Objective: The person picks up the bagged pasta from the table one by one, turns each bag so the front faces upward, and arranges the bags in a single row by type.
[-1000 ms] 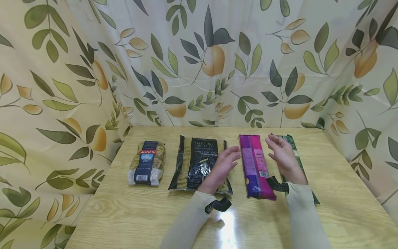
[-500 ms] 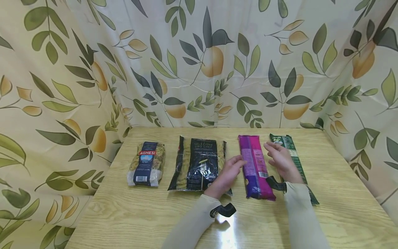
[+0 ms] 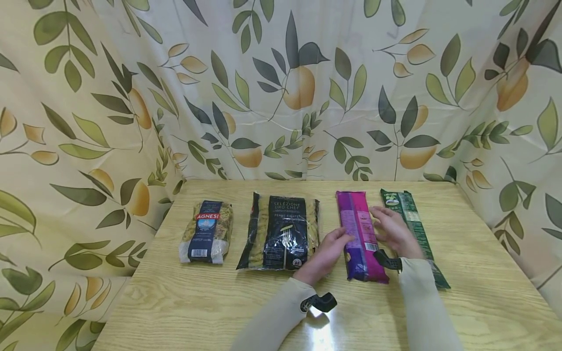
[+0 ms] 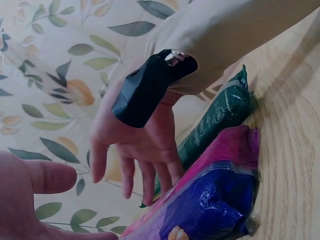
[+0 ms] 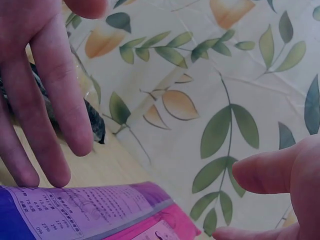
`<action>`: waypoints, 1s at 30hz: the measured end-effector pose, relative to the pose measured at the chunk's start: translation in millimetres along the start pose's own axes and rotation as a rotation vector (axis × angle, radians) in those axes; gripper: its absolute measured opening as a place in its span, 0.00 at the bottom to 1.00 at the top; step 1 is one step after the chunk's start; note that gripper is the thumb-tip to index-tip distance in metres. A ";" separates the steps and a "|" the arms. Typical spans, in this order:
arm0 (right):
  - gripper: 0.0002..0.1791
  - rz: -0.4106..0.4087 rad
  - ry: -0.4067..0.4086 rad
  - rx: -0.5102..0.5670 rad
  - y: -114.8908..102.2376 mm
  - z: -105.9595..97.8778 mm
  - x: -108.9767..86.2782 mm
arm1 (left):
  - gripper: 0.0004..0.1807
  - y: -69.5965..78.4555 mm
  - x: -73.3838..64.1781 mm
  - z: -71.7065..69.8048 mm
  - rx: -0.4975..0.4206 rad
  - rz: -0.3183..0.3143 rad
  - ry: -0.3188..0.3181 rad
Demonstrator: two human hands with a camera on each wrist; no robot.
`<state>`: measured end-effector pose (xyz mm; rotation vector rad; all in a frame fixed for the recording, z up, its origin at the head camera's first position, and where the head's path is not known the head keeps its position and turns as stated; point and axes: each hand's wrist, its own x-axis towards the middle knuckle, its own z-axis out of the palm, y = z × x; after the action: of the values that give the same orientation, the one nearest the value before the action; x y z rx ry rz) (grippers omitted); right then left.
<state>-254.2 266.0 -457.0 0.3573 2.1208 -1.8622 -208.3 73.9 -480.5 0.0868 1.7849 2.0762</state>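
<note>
A long pink and purple plastic packet (image 3: 361, 243) lies flat on the table between my two hands. My left hand (image 3: 327, 253) is at its left side, fingertips right at the edge, fingers fairly straight. On the other side, my right hand (image 3: 395, 234) has its extended fingers close to the packet's right edge, its thumb spread apart in the right wrist view. Beyond that hand lies a long green packet (image 3: 414, 219), partly hidden by it. Left of my left hand is a large black bag of penne (image 3: 285, 234), slightly covered by the wrist.
A smaller Agnesi pasta bag (image 3: 206, 231) lies at the left of the wooden table (image 3: 175, 302). A leaf-patterned curtain (image 3: 281, 97) hangs behind the table and along its sides. Each wrist wears a black camera mount (image 3: 324, 302).
My left hand has moved right and down, from above the penne bag to the pink packet's left edge. My right hand has shifted left and lower, off the green packet, toward the pink one.
</note>
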 end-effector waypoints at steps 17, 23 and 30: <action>0.43 0.003 -0.029 0.016 3.3 -3.7 1.5 | 0.35 -4.9 0.5 6.5 0.025 -0.005 0.008; 0.44 0.025 -0.029 0.017 3.1 -5.4 1.2 | 0.36 -4.5 0.1 6.3 0.030 -0.009 0.001; 0.45 0.042 -0.055 0.003 3.0 -5.5 1.8 | 0.36 -5.6 0.8 6.4 0.039 -0.023 0.011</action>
<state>-255.1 271.8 -459.7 0.3448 2.0596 -1.8305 -205.7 80.7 -484.9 0.0656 1.8248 2.0301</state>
